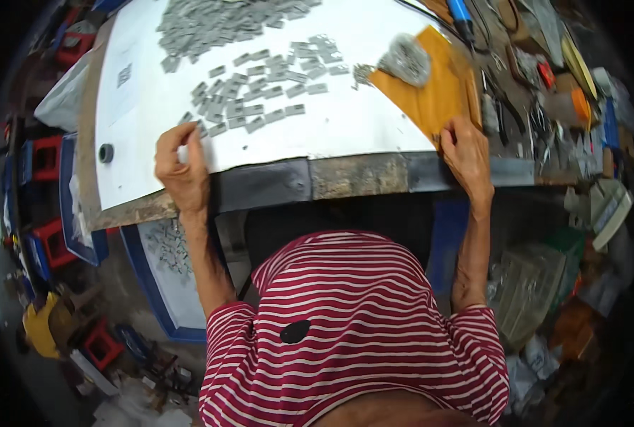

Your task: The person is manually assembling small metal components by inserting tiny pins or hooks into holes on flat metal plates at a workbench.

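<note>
Left hand (182, 165) by small flat grey rectangular pieces (273, 92) on white-covered table (359, 132), right hand (466, 153) at orange sheet (430, 103). Fingers curled nearly closed, can't tell any hold. Probably best pinched singly, by edges.

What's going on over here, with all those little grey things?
A person sits with both hands at a table. The left hand is beside the small grey pieces, some spread out, more in a big pile behind. The right hand is curled by the orange sheet, where a clear bag lies. I can't tell if either hand holds anything.
</note>
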A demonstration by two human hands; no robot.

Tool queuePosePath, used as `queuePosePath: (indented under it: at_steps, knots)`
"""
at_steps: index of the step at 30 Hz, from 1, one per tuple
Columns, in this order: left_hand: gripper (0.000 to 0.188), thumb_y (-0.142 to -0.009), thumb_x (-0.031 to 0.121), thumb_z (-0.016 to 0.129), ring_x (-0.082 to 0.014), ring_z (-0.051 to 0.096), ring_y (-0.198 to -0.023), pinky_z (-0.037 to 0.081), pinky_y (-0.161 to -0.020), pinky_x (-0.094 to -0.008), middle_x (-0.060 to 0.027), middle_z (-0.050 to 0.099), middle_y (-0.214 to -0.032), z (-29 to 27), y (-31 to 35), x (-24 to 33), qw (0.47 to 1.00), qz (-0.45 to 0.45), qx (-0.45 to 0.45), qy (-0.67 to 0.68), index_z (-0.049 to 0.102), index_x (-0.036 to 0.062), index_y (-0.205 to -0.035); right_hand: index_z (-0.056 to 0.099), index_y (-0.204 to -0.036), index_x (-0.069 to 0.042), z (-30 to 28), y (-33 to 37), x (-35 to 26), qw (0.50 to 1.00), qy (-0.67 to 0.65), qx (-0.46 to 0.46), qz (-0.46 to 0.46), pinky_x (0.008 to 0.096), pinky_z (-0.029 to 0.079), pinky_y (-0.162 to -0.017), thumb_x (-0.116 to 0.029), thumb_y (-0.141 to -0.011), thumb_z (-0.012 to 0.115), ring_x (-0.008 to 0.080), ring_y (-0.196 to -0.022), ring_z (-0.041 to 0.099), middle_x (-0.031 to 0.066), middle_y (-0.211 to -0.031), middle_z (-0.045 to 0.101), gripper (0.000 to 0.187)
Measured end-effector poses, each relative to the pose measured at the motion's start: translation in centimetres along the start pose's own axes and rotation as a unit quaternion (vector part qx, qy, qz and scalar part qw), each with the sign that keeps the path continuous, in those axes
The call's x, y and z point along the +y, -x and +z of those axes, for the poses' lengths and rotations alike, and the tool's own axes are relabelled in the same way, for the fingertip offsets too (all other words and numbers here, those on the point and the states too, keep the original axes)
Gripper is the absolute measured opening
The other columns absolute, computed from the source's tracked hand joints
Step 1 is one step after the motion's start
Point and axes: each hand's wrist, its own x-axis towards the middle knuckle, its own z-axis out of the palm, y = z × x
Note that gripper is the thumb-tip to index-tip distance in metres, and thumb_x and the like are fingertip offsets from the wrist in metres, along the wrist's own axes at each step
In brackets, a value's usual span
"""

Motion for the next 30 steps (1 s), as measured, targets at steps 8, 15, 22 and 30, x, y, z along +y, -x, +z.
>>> queuePosePath:
  at_steps: [8, 15, 22, 30]
  knots:
    - [0.009, -0.073, -0.003, 0.058, -0.0211, 0.059, -0.069, 0.046, -0.064, -0.0287, -0.0115, 0.061, -0.077, 2.2, -4.6, 1.5, 0.995, 0.065, -0.066, 0.039, 0.061, 0.0, -0.082, 0.052, -0.075, 0.003, -0.6, 0.0, -0.1, 0.99, -0.085, -0.039, 0.108, 0.0398, 0.043, -0.06, -0.009, -0.078, 0.053, 0.033, -0.063, 0.055, 0.0182, -0.068, 0.055, 0.013]
    - [0.012, -0.074, 0.004, 0.055, -0.0252, 0.06, -0.067, 0.047, -0.063, -0.0312, -0.0151, 0.062, -0.077, 7.6, -9.9, -0.7, 0.987, 0.059, -0.146, 0.042, 0.063, -0.0008, -0.082, 0.053, -0.076, 0.003, 0.1, -0.5, 1.6, 0.968, -0.188, 0.006, 0.165, 0.0325, 0.043, -0.057, -0.01, -0.08, 0.055, 0.0215, -0.058, 0.053, 0.0126, -0.064, 0.053, 0.013]
    - [0.017, -0.075, 0.003, 0.056, -0.0191, 0.058, -0.068, 0.047, -0.064, -0.0294, -0.0121, 0.061, -0.08, 12.7, -12.3, -2.5, 0.978, 0.142, -0.154, -0.008, 0.062, 0.0001, -0.09, 0.051, -0.075, 0.002, 0.5, -0.4, 0.8, 0.986, -0.119, 0.031, 0.113, 0.038, 0.042, -0.057, -0.006, -0.079, 0.054, 0.0317, -0.062, 0.054, 0.0164, -0.067, 0.054, 0.01]
    - [0.02, -0.065, -0.001, 0.061, -0.0299, 0.056, -0.075, 0.045, -0.067, -0.037, -0.0134, 0.056, -0.08, 16.4, -12.9, -1.1, 0.941, 0.256, -0.192, -0.107, 0.063, 0.0054, -0.083, 0.051, -0.075, 0.001, 0.1, 0.0, 0.9, 0.987, -0.101, 0.039, 0.12, 0.0387, 0.042, -0.059, -0.006, -0.078, 0.052, 0.0319, -0.065, 0.055, 0.0163, -0.068, 0.054, 0.008]
